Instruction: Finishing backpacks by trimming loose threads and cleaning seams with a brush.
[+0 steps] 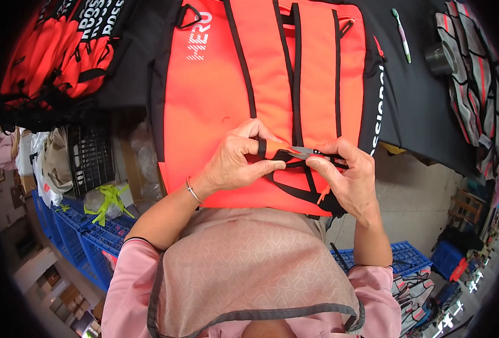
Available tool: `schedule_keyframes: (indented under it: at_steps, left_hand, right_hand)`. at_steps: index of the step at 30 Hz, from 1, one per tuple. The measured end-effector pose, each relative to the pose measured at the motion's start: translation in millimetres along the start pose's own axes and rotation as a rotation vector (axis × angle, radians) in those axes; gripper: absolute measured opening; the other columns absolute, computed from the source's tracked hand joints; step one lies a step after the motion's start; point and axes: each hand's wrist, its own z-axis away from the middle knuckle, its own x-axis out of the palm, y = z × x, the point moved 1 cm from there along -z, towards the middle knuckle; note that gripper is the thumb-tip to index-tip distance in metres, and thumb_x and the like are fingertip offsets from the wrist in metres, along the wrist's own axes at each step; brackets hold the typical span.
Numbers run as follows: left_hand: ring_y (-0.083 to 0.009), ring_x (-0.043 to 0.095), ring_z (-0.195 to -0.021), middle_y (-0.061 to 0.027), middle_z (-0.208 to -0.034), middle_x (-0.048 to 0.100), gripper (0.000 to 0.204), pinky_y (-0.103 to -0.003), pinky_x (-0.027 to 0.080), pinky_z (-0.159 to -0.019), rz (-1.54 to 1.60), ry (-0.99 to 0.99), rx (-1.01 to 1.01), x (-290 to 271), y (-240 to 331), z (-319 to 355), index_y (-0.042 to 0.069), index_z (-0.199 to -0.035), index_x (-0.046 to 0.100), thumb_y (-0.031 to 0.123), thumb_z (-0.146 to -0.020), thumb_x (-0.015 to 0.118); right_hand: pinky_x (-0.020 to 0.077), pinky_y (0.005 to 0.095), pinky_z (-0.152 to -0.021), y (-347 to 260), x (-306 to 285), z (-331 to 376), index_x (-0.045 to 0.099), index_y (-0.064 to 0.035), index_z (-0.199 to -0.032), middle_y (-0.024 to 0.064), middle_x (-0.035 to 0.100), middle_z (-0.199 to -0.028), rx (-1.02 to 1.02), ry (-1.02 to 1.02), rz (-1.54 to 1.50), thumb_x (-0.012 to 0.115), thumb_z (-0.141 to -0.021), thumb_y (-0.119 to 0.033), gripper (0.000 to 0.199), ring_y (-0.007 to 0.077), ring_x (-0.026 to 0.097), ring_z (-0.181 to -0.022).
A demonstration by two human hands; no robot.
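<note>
Free black tabletop (415, 110) right of backpack (204, 101); toothbrush (401, 36) obstructs farther off

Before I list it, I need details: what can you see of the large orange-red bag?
The bag looks like padded fabric, orange-red with black sides and white lettering. It lies on a black tabletop, two broad shoulder straps uppermost, its near end seemingly past the table edge. The left hand pinches its material near the straps' lower ends; the right hand holds a small pointed tool there.

A bright orange-red backpack (207, 104) with black sides lies shoulder straps (320, 79) up across the frame's upper centre; metal snips (301, 152) point left near the frame's middle.
</note>
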Motion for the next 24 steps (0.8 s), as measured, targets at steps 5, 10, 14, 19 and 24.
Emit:
schedule_keyframes:
  at_steps: [5, 10, 14, 19, 24]
  left_hand:
    - [-0.0146, 0.057, -0.086, -0.0039, -0.093, 0.062, 0.031, -0.028, 0.049, -0.077, -0.001, -0.056, -0.007, -3, 5, -2, 0.006, -0.102, 0.078, 0.001, -0.072, 0.084]
    - [-0.0157, 0.057, -0.087, -0.0038, -0.093, 0.063, 0.031, -0.029, 0.048, -0.077, -0.041, -0.071, 0.049, -5, 1, -1, 0.006, -0.101, 0.078, 0.001, -0.071, 0.084]
    - [-0.016, 0.057, -0.088, -0.0039, -0.092, 0.064, 0.032, -0.029, 0.048, -0.076, -0.031, -0.073, 0.053, -6, 0, -1, 0.006, -0.101, 0.078, 0.001, -0.07, 0.084]
    - [-0.0163, 0.057, -0.088, -0.0034, -0.092, 0.064, 0.031, -0.029, 0.047, -0.077, -0.025, -0.076, 0.057, -6, 1, -2, 0.007, -0.1, 0.078, 0.002, -0.069, 0.085]
    - [-0.0163, 0.055, -0.087, -0.0028, -0.091, 0.064, 0.032, -0.029, 0.046, -0.078, -0.054, -0.083, 0.078, -6, -1, -1, 0.007, -0.1, 0.078, 0.002, -0.069, 0.085]
  right_hand:
    - [0.0503, 0.0288, -0.058, 2, 3, -1, 0.067, 0.0019, -0.086, 0.0116, 0.07, -0.076, -0.001, -0.056, -0.062, 0.08, -0.082, -0.018, 0.023, 0.0164, 0.067, -0.065]
    - [0.0486, 0.0233, -0.063, 12, 7, 0, 0.068, 0.0016, -0.086, 0.0044, 0.071, -0.08, 0.262, -0.213, -0.393, 0.076, -0.087, -0.012, 0.016, 0.006, 0.062, -0.071]
    - [0.0476, 0.0222, -0.063, 13, 3, -1, 0.068, 0.0013, -0.089, 0.0011, 0.068, -0.079, 0.308, -0.158, -0.538, 0.076, -0.087, -0.01, 0.014, 0.0049, 0.058, -0.07]
    - [0.0476, 0.022, -0.063, 11, 7, 1, 0.068, 0.0013, -0.088, 0.0012, 0.067, -0.076, 0.209, -0.157, -0.4, 0.077, -0.086, -0.011, 0.015, 0.005, 0.057, -0.07]
    - [0.048, 0.0226, -0.064, 11, 6, -1, 0.068, 0.0013, -0.087, 0.0021, 0.067, -0.076, 0.266, -0.213, -0.369, 0.077, -0.086, -0.01, 0.015, 0.0053, 0.058, -0.07]
